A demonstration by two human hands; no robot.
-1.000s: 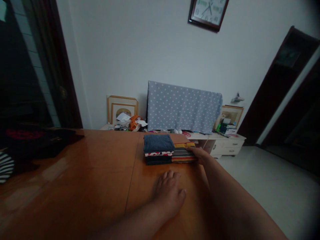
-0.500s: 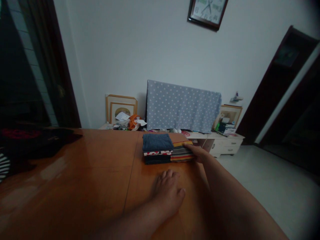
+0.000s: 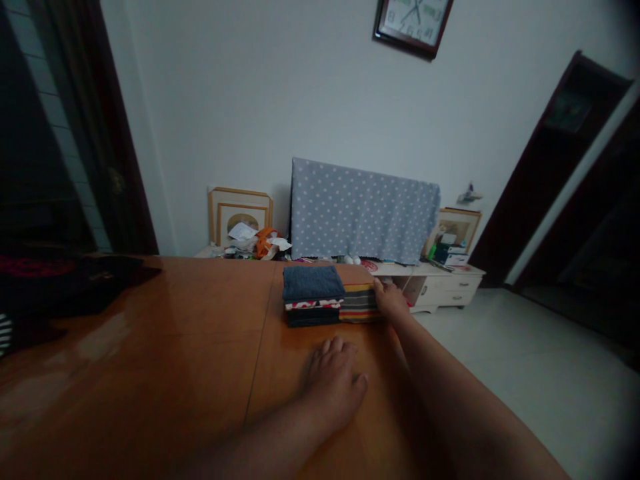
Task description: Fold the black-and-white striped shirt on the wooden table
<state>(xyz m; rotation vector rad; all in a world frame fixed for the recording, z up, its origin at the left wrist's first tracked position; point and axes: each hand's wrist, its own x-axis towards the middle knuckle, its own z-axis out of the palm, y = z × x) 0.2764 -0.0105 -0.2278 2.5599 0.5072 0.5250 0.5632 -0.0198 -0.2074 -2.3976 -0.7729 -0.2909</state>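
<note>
Two stacks of folded cloth sit side by side at the far right corner of the wooden table (image 3: 165, 347). The left stack (image 3: 313, 295) has a dark blue piece on top, then a red-and-white one and a dark one. The right stack (image 3: 358, 303) is striped orange, yellow and dark. My right hand (image 3: 390, 300) reaches out with its fingers pressed against the right side of the striped stack. My left hand (image 3: 334, 383) lies flat on the table in front of the stacks, fingers stretched out, holding nothing.
Dark clothing (image 3: 60, 283) is heaped at the table's left edge. Behind the table a dotted grey cloth (image 3: 363, 210) covers something on a low white cabinet (image 3: 440, 283) cluttered with frames and papers. A clock (image 3: 411, 23) hangs on the wall. A dark doorway (image 3: 575, 193) stands right.
My right hand has slid from the near right corner of the striped stack to its right side. The view has shifted slightly. My left hand has stayed put.
</note>
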